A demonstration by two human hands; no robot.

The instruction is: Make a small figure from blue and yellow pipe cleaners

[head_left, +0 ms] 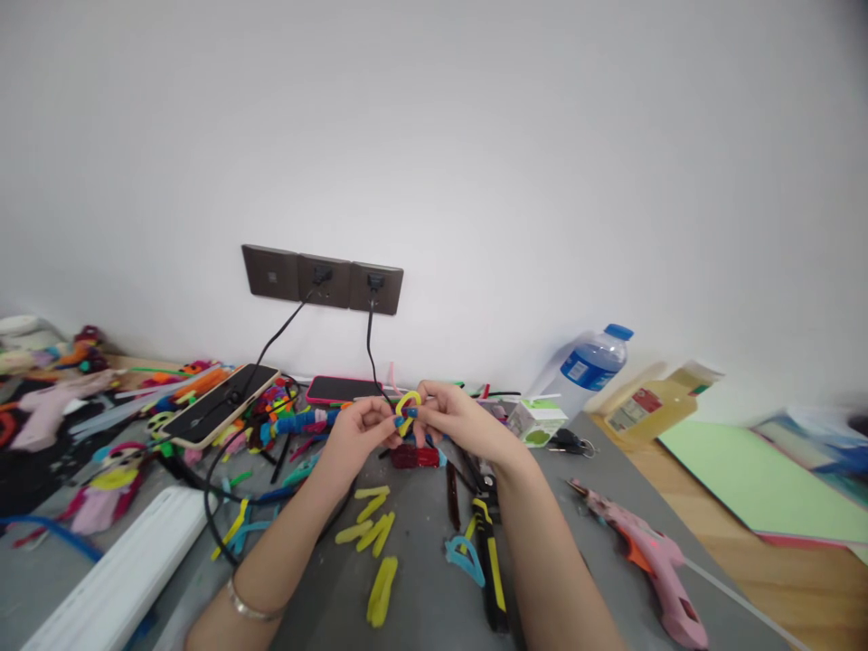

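Observation:
Near the middle of the grey table, my left hand (364, 434) and my right hand (457, 418) meet with fingers pinched. Between them is a yellow pipe cleaner (409, 399), bent into a loop, which both hands grip. Just below my fingers lies a dark red shiny object (415, 457). Several short yellow pipe cleaner pieces (383, 589) are spread on the table between my forearms. Yellow-and-black handled pliers (489, 561) lie beside my right forearm, with a light-blue bent pipe cleaner (465, 561) next to them.
A pink glue gun (651, 561) lies at right. Behind it stand a blue-capped bottle (597, 362), a small white-green box (537, 421) and keys (573, 443). A phone (223, 405), black cables (370, 348), a white strip (128, 574) and a pipe cleaner doll (108, 488) crowd the left.

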